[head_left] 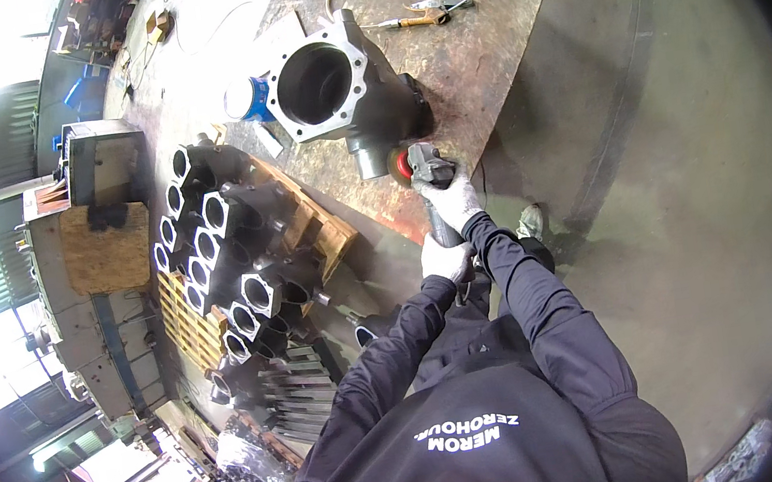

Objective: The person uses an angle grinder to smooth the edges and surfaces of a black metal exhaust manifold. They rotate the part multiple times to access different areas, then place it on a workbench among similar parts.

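The casting (392,104) on the counter (489,42) seems mid-grinding: the left hand (445,259) grips the grinder (432,167) behind the right hand (454,201), its disc (401,165) at the near stub (370,161). Whether the pallet (335,235) castings (255,207) to the left are finished, I cannot tell.

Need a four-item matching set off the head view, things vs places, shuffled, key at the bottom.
1. grinder
2. blue tin
3. group of black castings
4. brown-handled clamp

A. just left of the large casting
B. on the tabletop, right of the large casting's flange
C. on wooden slats
D. in the gloved left hand and right hand

Pairs: 1-D; 2-A; 3-C; 4-B
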`<state>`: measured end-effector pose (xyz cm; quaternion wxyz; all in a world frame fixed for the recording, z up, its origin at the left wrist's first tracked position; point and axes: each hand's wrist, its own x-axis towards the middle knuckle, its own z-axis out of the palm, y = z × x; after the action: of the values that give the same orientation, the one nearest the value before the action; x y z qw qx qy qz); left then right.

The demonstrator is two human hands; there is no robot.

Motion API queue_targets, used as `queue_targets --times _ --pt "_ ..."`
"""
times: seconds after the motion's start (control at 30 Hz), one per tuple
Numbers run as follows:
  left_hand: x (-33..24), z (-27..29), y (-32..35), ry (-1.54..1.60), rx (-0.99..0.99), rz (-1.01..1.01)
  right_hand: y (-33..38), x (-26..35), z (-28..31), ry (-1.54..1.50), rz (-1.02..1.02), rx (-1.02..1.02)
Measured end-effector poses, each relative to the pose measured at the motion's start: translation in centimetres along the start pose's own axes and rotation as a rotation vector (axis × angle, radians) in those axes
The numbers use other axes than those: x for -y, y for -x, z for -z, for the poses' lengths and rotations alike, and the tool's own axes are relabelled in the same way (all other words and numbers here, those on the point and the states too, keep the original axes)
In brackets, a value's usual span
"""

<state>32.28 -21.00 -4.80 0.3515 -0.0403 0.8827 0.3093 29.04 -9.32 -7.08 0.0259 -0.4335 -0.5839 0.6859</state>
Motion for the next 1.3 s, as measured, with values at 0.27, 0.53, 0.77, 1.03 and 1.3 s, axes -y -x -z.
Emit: queue_targets --times 0.27,0.53,0.77,1.03,1.3 --pt "-2.9 -1.8 -0.6 -0.106 -0.034 0.104 -3.1 -3.8 0.7 -0.138 -0.048 0.021" --pt "0.1 -2.7 -1.1 -0.188 -0.132 0.075 -3.0 -4.8 0.2 -0.289 -0.014 0.089" --pt "1.4 -1.2 -0.5 0.007 -0.098 0.033 -0.8 -3.2 -0.5 -0.102 0.037 0.09" --pt "3.6 -0.4 -1.4 0.056 -0.017 -0.043 0.0 -2.8 -1.3 -0.026 -0.019 -0.047" --pt "5.8 1.0 -2.1 0.27 0.125 -0.102 1.5 -2.2 -2.4 -0.012 0.05 -0.153"
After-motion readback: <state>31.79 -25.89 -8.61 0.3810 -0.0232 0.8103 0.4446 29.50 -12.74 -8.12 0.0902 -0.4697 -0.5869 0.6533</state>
